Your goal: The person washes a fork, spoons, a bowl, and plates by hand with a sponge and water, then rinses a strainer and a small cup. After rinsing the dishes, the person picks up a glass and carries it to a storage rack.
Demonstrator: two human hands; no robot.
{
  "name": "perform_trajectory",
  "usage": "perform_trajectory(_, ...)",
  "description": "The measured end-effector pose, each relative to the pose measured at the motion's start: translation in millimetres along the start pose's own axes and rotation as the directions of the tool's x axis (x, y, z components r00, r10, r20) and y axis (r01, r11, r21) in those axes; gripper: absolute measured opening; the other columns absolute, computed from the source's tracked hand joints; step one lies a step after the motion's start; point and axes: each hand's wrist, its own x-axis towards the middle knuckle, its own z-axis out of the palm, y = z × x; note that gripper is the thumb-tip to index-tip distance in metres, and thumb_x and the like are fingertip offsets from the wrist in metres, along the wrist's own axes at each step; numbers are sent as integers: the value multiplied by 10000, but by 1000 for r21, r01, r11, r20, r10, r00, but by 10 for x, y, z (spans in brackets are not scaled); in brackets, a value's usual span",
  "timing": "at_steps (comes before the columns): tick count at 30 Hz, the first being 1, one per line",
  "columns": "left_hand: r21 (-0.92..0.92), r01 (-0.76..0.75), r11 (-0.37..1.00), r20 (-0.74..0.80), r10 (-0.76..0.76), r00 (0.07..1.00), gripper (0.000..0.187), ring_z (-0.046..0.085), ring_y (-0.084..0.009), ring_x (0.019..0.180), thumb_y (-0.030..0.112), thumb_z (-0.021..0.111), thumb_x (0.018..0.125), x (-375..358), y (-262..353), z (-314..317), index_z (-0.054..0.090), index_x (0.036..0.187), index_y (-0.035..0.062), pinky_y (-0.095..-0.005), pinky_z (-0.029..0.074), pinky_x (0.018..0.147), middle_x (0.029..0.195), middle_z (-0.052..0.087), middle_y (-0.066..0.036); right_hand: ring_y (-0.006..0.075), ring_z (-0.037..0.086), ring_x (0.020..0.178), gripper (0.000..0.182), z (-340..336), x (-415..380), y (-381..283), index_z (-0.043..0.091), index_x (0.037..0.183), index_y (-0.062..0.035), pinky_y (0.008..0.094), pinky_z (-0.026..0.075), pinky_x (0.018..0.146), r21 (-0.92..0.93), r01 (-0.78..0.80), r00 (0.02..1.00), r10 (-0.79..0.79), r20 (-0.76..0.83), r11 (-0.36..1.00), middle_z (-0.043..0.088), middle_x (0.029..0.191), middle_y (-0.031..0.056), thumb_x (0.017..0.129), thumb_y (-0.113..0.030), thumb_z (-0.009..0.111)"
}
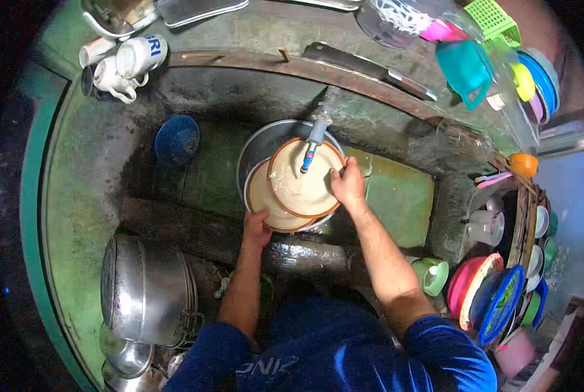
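Observation:
My right hand (349, 185) grips the right edge of a cream plate (300, 191) with a brown rim, thumb on its face. This plate lies directly below the tap (309, 154), whose spout covers part of it. A second cream plate (259, 195), also brown-rimmed, sits partly hidden under the first. My left hand (257, 230) is closed on its lower left edge. Both plates are over a round metal basin (249, 151). Whether water is running from the tap is hard to make out.
A blue bowl (177, 140) stands left of the basin. On the ledge lie a cleaver (351, 60) and several mugs (135, 57). A large metal pot (148, 287) is at lower left. Colourful bowls and a blue-rimmed basket (503, 304) crowd the right side.

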Motion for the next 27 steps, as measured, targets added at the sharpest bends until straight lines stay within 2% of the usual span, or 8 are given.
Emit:
perform_trajectory(4, 113, -140, 984, -254, 165, 953, 563, 543, -306, 1103, -101, 477, 774, -277, 249, -28, 374, 1320, -10, -421, 493, 896, 1244, 512, -160, 196, 616, 801, 299, 80, -5, 383, 497, 1042, -3, 328, 508, 691, 344, -166, 985, 140, 99, 924, 636, 940, 101, 776, -40, 626)
perform_trajectory(7, 162, -301, 940, -234, 333, 914, 585, 523, -306, 1128, -101, 482, 773, -472, 465, -78, 363, 1335, 8, -426, 487, 889, 1262, 494, -163, 209, 631, 823, 363, 138, -239, 230, 521, 1135, -16, 338, 533, 701, 727, -473, 880, 240, 409, 498, 635, 956, 113, 775, 25, 548)
perform_trajectory(13, 259, -263, 929, -420, 354, 836, 502, 558, -299, 1063, -46, 504, 781, -617, 838, -388, 411, 1274, -62, -409, 492, 877, 1206, 532, -157, 282, 602, 998, 427, 693, -195, 158, 472, 1240, -29, 445, 528, 786, 682, -730, 675, 198, 711, 39, 583, 1158, 159, 829, -41, 589)
perform_trajectory(15, 434, -231, 871, -468, 437, 768, 460, 607, -281, 909, 18, 536, 789, -700, 957, -566, 443, 1227, -86, -373, 523, 746, 1118, 563, -163, 249, 540, 1126, 608, 400, -323, -259, 422, 1330, -100, 416, 481, 919, 874, -486, 872, 73, 485, 2, 534, 1269, 95, 766, 21, 612)
perform_trajectory(17, 391, -323, 862, -389, 472, 791, 351, 600, -245, 852, 37, 535, 794, -710, 1047, -624, 507, 1117, -97, -343, 457, 620, 1027, 576, -165, 241, 564, 1090, 616, 549, -117, -58, 459, 1307, -116, 403, 477, 912, 876, -128, 964, -151, 221, 466, 577, 1215, 88, 731, 8, 637)
perform_trajectory(20, 512, -329, 794, -396, 558, 729, 315, 588, -242, 785, 83, 544, 793, -840, 1137, -691, 539, 1037, -117, -343, 433, 592, 958, 578, -152, 282, 590, 1049, 438, 447, 63, -198, 550, 1232, -136, 405, 471, 898, 143, 393, 834, -418, 360, 908, 626, 1089, 145, 800, -106, 608)
perform_trajectory(23, 830, -171, 531, -279, 661, 696, 311, 555, -261, 641, 174, 455, 853, -795, 1314, -1262, 616, 1030, -24, -355, 478, 532, 862, 595, -150, 347, 582, 1032, 301, 305, -200, -560, 602, 1160, -233, 469, 450, 903, -74, 466, 712, -324, 623, 882, 608, 1053, 169, 866, -243, 539)
perform_trajectory(27, 794, -128, 595, -397, 665, 632, 273, 572, -248, 740, 73, 552, 782, -919, 1418, -853, 626, 1007, -64, -369, 496, 642, 926, 620, -202, 330, 592, 986, 265, 591, -376, -564, 621, 1089, -307, 495, 462, 851, -252, 611, 789, -553, 266, 751, 600, 1055, 134, 857, -280, 496)
